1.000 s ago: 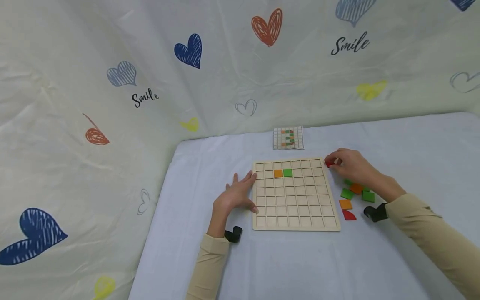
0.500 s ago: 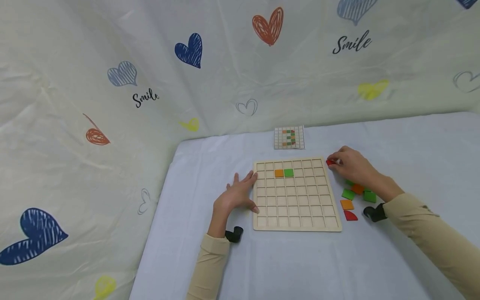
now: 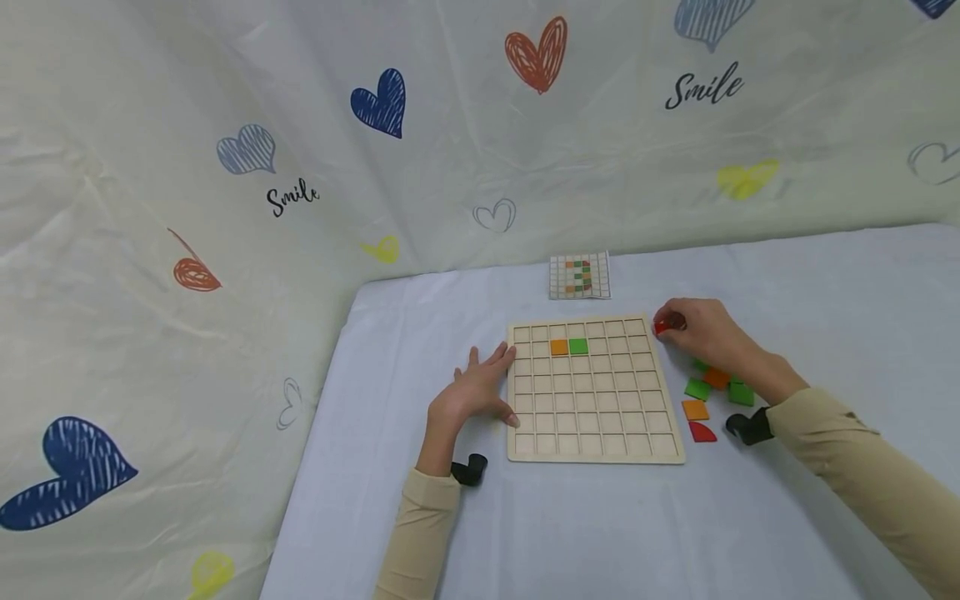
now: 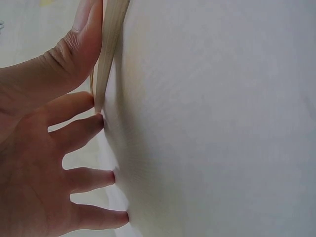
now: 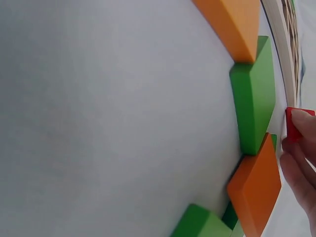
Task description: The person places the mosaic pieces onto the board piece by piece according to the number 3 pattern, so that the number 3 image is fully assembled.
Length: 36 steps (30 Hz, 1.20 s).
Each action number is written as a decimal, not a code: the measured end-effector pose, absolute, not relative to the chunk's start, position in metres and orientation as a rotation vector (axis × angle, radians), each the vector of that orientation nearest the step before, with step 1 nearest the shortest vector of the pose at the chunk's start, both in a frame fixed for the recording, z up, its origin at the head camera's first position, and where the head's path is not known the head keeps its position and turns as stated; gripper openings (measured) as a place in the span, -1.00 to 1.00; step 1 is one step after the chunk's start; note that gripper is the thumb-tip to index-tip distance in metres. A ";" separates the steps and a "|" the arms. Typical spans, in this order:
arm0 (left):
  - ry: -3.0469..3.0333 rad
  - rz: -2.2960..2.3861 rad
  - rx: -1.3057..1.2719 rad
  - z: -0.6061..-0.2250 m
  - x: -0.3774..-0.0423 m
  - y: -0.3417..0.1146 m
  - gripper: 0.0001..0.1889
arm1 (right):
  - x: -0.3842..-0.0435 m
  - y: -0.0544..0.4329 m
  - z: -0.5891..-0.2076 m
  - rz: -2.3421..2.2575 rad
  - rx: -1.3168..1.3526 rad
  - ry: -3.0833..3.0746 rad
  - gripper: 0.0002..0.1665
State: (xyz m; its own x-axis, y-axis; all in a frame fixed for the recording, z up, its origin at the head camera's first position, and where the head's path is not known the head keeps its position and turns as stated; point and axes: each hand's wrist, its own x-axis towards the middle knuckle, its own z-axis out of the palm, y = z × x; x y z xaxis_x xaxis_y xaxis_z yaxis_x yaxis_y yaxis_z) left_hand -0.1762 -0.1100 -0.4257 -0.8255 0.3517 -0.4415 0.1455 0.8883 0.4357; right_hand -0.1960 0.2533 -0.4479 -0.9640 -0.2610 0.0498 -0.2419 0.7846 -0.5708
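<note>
We see a small red piece (image 5: 290, 123) pinched between the thumb and fingers of the right hand (image 3: 701, 329), just beside the far right corner of a pale gridded board (image 3: 592, 400); whether it touches the board, we cannot tell. On the board, in the second row from the far side, an orange square (image 3: 558, 347) and a green square (image 3: 578, 346) sit in neighbouring cells. The left hand's (image 3: 472, 392) grip is spread, fingers apart and straight, with thumb and fingertips at the board's left edge (the left wrist view shows two other fingertips on the cloth). Near the right wrist lie loose tiles (image 3: 697, 388) in green and orange, some overlapping, and nearest to us a red quarter-round piece (image 3: 702, 431). Just beyond the board's far edge lies a card (image 3: 580, 276) printed with a small coloured grid. Everything rests on a white-clothed tabletop (image 3: 570, 533), and behind it we find a pale backdrop (image 3: 442, 192) with hearts and the word "Smile".
</note>
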 end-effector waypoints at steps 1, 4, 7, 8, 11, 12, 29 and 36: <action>2.528 0.528 0.358 -0.426 -0.176 -0.110 0.27 | -0.196 0.253 -0.448 -0.935 -0.423 2.944 -0.75; 2.529 0.527 0.356 -0.426 -0.176 -0.110 0.27 | -0.195 0.253 -0.447 -0.937 -0.443 2.961 -0.75; 2.531 0.528 0.356 -0.426 -0.176 -0.110 0.27 | -0.195 0.252 -0.446 -0.938 -0.447 2.972 -0.76; 2.532 0.529 0.357 -0.425 -0.176 -0.110 0.27 | -0.195 0.252 -0.445 -0.941 -0.446 2.977 -0.75; 2.533 0.532 0.359 -0.425 -0.176 -0.110 0.26 | -0.196 0.251 -0.444 -0.948 -0.455 3.000 -0.74; 2.534 0.532 0.358 -0.425 -0.176 -0.110 0.26 | -0.195 0.251 -0.444 -0.951 -0.464 3.011 -0.73; 2.526 0.522 0.348 -0.425 -0.176 -0.110 0.26 | -0.193 0.240 -0.440 -1.071 -0.523 2.983 -0.80; 2.523 0.531 0.359 -0.424 -0.175 -0.110 0.26 | -0.193 0.228 -0.436 -1.126 -0.543 2.923 -0.79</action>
